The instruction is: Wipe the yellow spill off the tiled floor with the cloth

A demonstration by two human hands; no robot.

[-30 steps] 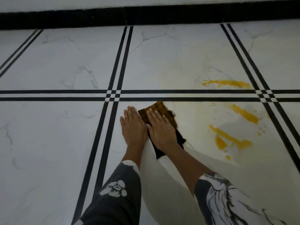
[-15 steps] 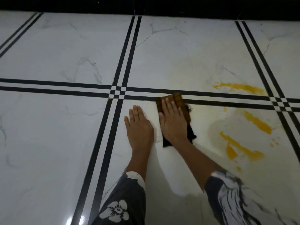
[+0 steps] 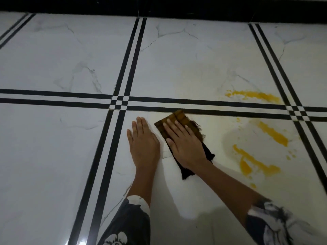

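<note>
A folded brown and black cloth [image 3: 178,117] lies flat on the white tiled floor [image 3: 53,156], its far corner touching the black double line. My right hand [image 3: 184,142] presses flat on the cloth, covering its middle. To the left of it, my left hand [image 3: 144,142] rests flat on the bare tile with fingers together, holding nothing. The yellow spill [image 3: 254,161] lies to the right of the cloth in streaks, with another streak [image 3: 273,132] above it and a third [image 3: 254,94] beyond the line. A faint yellowish film surrounds the cloth.
Black double lines [image 3: 122,103] cross the floor in a grid. A black skirting band [image 3: 159,7] runs along the far edge. My patterned grey sleeves [image 3: 127,225] fill the bottom of the view.
The cloth under my right hand has slid a little forward and to the right, up to the black line. My left hand stays flat beside it. The view has shifted slightly.
</note>
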